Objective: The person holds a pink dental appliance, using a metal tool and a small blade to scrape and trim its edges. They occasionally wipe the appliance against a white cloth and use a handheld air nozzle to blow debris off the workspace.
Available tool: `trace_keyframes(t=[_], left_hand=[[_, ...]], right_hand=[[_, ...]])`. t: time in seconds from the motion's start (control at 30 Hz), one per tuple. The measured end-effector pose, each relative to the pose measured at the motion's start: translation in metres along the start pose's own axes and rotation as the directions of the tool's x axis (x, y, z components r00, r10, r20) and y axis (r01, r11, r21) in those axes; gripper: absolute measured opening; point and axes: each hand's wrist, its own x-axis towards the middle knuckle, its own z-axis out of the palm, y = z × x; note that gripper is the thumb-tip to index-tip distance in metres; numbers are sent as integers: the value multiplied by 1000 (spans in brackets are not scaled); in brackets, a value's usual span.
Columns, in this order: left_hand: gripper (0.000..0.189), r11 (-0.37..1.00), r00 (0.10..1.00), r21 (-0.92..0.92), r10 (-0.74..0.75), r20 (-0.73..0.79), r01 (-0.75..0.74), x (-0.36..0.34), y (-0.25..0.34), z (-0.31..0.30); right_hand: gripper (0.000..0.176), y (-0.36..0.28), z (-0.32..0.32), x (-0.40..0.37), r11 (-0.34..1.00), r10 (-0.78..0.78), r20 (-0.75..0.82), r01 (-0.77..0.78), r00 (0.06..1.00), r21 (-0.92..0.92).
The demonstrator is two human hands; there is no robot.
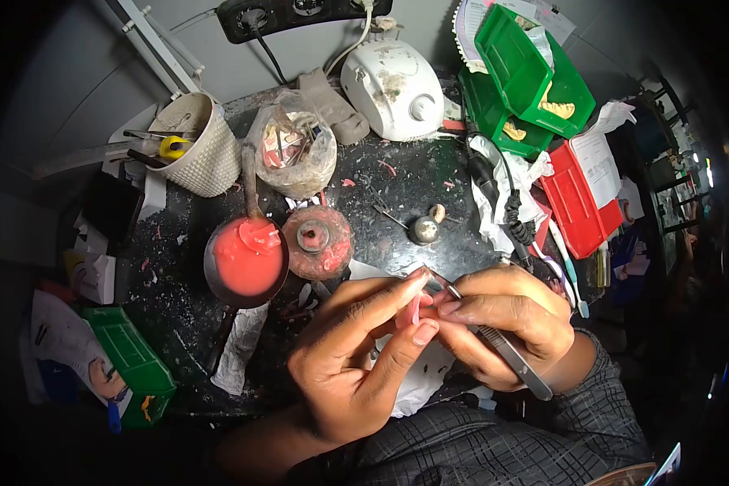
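My left hand (356, 356) pinches a small pink wax piece (413, 310) between its thumb and fingertips. In my right hand (514, 320) is a scalpel (506, 356) with a flat metal handle, its end slanting down past the palm. The scalpel's front end meets the pink wax at my left fingertips. Its very tip is partly hidden by the fingers. Both hands touch each other around the wax, above a white paper (417, 381) on the dark worktop.
Left of my hands are a pan of pink wax (247, 259) and a round burner (320, 243). Behind stand a woven bin (206, 158), a bag of scraps (312, 174) and a white control box (393, 89). Green bins (514, 65) and a red bin (571, 198) sit right.
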Motion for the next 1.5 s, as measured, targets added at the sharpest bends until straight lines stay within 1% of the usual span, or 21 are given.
trace_keyframes(t=[0.07,0.2,0.27,0.3,0.37,0.4,0.47,0.5,0.57,0.63,0.67,0.77,0.8,0.87,0.9,0.97,1.03,1.1,1.17,1.23,1.5], left_hand=[[32,992,998,115,46,35,-50,3,4,-4],[28,984,998,177,3,57,-13,4,9,-9],[30,949,978,272,116,172,-161,6,4,-15],[30,949,978,273,115,172,-160,6,6,-15],[25,962,992,249,93,90,-112,6,9,-12],[25,962,992,251,92,88,-111,5,9,-10],[24,999,998,-47,7,-56,-9,1,8,-4],[24,999,998,-47,5,-56,-8,1,7,-6],[23,995,994,8,97,44,-98,3,3,-15],[22,995,993,-18,97,63,-96,6,6,-16],[22,994,991,-44,101,83,-97,7,8,-17],[18,995,993,-56,90,80,-86,7,11,-19],[18,995,993,-56,89,79,-85,8,11,-19],[14,976,979,121,169,116,-183,11,11,-19],[14,976,979,121,168,115,-182,12,11,-19],[12,917,947,270,241,211,-294,13,12,-22],[11,912,951,289,241,196,-291,12,14,-20],[11,866,936,364,284,207,-343,12,13,-20],[11,854,930,373,306,205,-363,13,12,-20],[10,840,922,383,329,202,-384,13,12,-19],[8,805,913,432,349,209,-407,14,12,-20]], right_hand=[[29,-3,0,2,1000,14,-18,-14,1000,-7],[31,-4,-2,3,998,55,-42,-56,998,-11],[32,-4,-4,4,998,59,-27,-59,998,-20],[34,-4,-6,4,998,62,-12,-62,998,-31],[36,-7,-10,6,995,99,18,-99,995,-9],[39,-9,-12,7,991,135,48,-135,990,11],[39,-9,-20,7,988,132,74,-137,988,69],[40,-8,-22,7,982,128,98,-140,987,124],[34,-9,-18,10,982,102,17,-103,995,157],[29,-12,-26,17,996,73,98,-77,993,36],[23,-9,-23,19,1000,26,76,-26,997,-7],[18,-4,-20,15,999,-7,65,4,998,51],[19,0,-20,14,996,-66,78,62,995,64],[20,1,-23,14,991,-99,111,88,989,101],[20,1,-23,15,984,-134,141,115,981,139],[21,1,-23,16,977,-147,141,122,979,173],[21,3,-23,16,969,-198,145,170,969,181],[21,5,-22,15,967,-215,149,188,965,174],[21,5,-21,14,964,-232,153,206,961,167],[31,4,-21,13,963,-211,150,179,966,203],[31,4,-21,15,961,-218,164,183,962,208]])
